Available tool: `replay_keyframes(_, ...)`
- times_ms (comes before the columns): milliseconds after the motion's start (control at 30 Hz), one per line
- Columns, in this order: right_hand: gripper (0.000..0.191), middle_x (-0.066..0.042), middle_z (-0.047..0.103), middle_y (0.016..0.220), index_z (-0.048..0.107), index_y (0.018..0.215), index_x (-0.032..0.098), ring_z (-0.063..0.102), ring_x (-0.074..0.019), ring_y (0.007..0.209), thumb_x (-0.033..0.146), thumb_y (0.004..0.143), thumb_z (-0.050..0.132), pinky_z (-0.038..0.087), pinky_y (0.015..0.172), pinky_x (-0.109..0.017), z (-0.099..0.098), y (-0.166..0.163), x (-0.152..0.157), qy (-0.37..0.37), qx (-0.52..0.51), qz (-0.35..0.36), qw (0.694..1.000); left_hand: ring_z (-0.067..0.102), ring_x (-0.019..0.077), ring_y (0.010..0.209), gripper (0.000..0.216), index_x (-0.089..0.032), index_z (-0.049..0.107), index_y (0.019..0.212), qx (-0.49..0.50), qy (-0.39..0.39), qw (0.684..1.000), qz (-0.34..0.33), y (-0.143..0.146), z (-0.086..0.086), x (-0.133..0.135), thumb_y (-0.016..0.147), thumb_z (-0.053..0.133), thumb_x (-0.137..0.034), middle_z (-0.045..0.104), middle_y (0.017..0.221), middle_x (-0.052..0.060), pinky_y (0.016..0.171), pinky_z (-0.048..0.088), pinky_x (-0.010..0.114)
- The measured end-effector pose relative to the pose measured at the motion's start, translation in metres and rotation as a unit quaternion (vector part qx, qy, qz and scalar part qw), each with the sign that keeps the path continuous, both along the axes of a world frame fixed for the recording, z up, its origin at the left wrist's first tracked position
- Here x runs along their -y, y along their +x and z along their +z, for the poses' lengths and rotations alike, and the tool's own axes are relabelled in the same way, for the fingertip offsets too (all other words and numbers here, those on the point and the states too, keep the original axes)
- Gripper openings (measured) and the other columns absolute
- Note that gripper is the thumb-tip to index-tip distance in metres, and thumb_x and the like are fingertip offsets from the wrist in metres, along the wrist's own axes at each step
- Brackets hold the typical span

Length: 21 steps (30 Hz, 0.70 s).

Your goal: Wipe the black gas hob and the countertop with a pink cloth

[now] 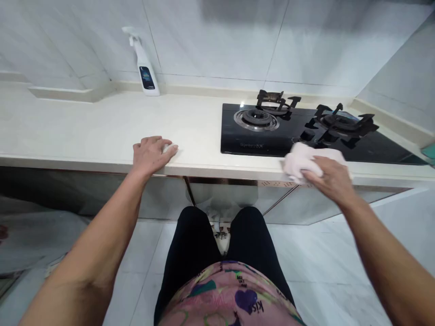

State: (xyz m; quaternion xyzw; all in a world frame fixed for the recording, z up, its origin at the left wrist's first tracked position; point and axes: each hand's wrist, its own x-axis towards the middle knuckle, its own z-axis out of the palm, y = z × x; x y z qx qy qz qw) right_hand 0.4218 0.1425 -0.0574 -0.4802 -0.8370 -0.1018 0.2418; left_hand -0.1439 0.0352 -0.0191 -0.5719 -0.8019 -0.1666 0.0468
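Note:
My right hand [331, 179] grips a bunched, pale pinkish-white cloth [301, 163]. The cloth lies over the counter's front edge and reaches the front of the black gas hob [265, 140]. My left hand [149, 154] rests on the cream countertop [193, 131], left of the hob, with its fingers curled. A small whitish bit shows between thumb and fingers there; what it is I cannot make out. On the hob, one pan support [277, 103] sits off the left burner [257, 118], towards the back. Another pan support [343, 122] stands over the right burner.
A white spray bottle [146, 74] with a dark label stands against the tiled wall [217, 40] at the back left. Cabinet doors [163, 194] lie below the counter edge. At the far right edge is a green object [428, 151], partly cut off.

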Motion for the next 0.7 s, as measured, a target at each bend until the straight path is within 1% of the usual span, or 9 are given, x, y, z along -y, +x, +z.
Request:
replay_keyframes(67, 0.044, -0.016, 0.066, 0.139, 0.072, 0.127, 0.024, 0.059, -0.0347, 0.128, 0.055, 0.098, 0.060, 0.042, 0.104, -0.050, 0.003, -0.071, 0.019, -0.011, 0.027, 0.078, 0.997, 0.044, 0.0419, 0.142, 0.064, -0.032, 0.070, 0.133, -0.006, -0.017, 1.000, 0.008, 0.006, 0.001, -0.002, 0.096, 0.037, -0.073, 0.055, 0.155, 0.009, 0.115, 0.032, 0.060)
replay_keyframes(100, 0.045, -0.015, 0.064, 0.143, 0.070, 0.130, 0.026, 0.057, -0.0369, 0.130, 0.054, 0.095, 0.065, 0.041, 0.104, -0.053, 0.006, -0.110, 0.030, -0.015, 0.047, 0.099, 0.994, 0.044, 0.0420, 0.142, 0.066, -0.032, 0.070, 0.134, -0.007, -0.021, 1.000, 0.013, 0.009, 0.002, -0.003, 0.095, 0.036, -0.074, 0.055, 0.155, 0.009, 0.115, 0.032, 0.060)
replay_keyframes(233, 0.065, -0.021, 0.054, 0.152, 0.058, 0.143, 0.024, 0.054, -0.0403, 0.128, 0.052, 0.087, 0.076, 0.041, 0.100, -0.056, 0.018, -0.262, 0.076, -0.009, 0.098, 0.168, 0.981, 0.044, 0.0404, 0.143, 0.066, -0.032, 0.069, 0.135, -0.006, -0.007, 1.000, 0.028, 0.011, 0.001, -0.002, 0.096, 0.035, -0.073, 0.055, 0.156, 0.009, 0.116, 0.033, 0.060)
replay_keyframes(300, 0.072, -0.022, 0.051, 0.154, 0.050, 0.150, 0.024, 0.055, -0.0400, 0.124, 0.046, 0.087, 0.077, 0.041, 0.097, -0.055, 0.022, -0.318, 0.093, 0.011, 0.107, 0.196, 0.975, 0.045, 0.0390, 0.143, 0.062, -0.032, 0.069, 0.134, -0.006, 0.000, 0.999, 0.036, 0.010, 0.001, 0.000, 0.097, 0.037, -0.069, 0.057, 0.155, 0.009, 0.115, 0.034, 0.059)
replay_keyframes(367, 0.068, -0.022, 0.050, 0.154, 0.047, 0.152, 0.022, 0.055, -0.0384, 0.122, 0.038, 0.091, 0.072, 0.041, 0.096, -0.053, 0.025, -0.352, 0.103, 0.028, 0.109, 0.203, 0.973, 0.046, 0.0377, 0.142, 0.057, -0.032, 0.070, 0.133, -0.007, 0.002, 0.999, 0.043, 0.008, 0.002, 0.001, 0.099, 0.037, -0.064, 0.058, 0.153, 0.008, 0.113, 0.036, 0.058)
replay_keyframes(433, 0.063, -0.021, 0.051, 0.152, 0.047, 0.151, 0.021, 0.055, -0.0361, 0.120, 0.032, 0.093, 0.068, 0.040, 0.096, -0.051, 0.025, -0.361, 0.104, 0.034, 0.106, 0.214, 0.971, 0.047, 0.0374, 0.141, 0.055, -0.032, 0.070, 0.133, -0.007, 0.004, 0.999, 0.047, 0.006, 0.002, 0.001, 0.100, 0.037, -0.061, 0.059, 0.153, 0.008, 0.113, 0.037, 0.058)
replay_keyframes(533, 0.060, -0.018, 0.055, 0.149, 0.048, 0.151, 0.025, 0.054, -0.0330, 0.117, 0.032, 0.094, 0.066, 0.040, 0.095, -0.048, 0.019, -0.336, 0.093, 0.030, 0.091, 0.240, 0.966, 0.047, 0.0392, 0.141, 0.058, -0.031, 0.070, 0.133, -0.011, 0.006, 0.998, 0.055, 0.005, 0.002, 0.001, 0.100, 0.035, -0.064, 0.058, 0.154, 0.010, 0.114, 0.034, 0.060)
replay_keyframes(600, 0.058, -0.016, 0.056, 0.148, 0.051, 0.150, 0.027, 0.053, -0.0327, 0.121, 0.034, 0.095, 0.067, 0.039, 0.098, -0.048, 0.011, -0.300, 0.078, 0.029, 0.075, 0.249, 0.965, 0.045, 0.0404, 0.142, 0.062, -0.031, 0.070, 0.134, -0.010, 0.000, 0.998, 0.059, 0.004, 0.002, 0.001, 0.099, 0.033, -0.067, 0.057, 0.155, 0.011, 0.115, 0.033, 0.061)
replay_keyframes(700, 0.057, -0.017, 0.058, 0.147, 0.059, 0.145, 0.026, 0.051, -0.0342, 0.130, 0.034, 0.090, 0.073, 0.036, 0.104, -0.048, -0.004, -0.222, 0.050, 0.033, 0.047, 0.225, 0.973, 0.044, 0.0406, 0.143, 0.066, -0.031, 0.068, 0.136, -0.008, -0.014, 0.998, 0.059, 0.004, 0.003, 0.001, 0.098, 0.031, -0.069, 0.054, 0.157, 0.012, 0.115, 0.031, 0.060)
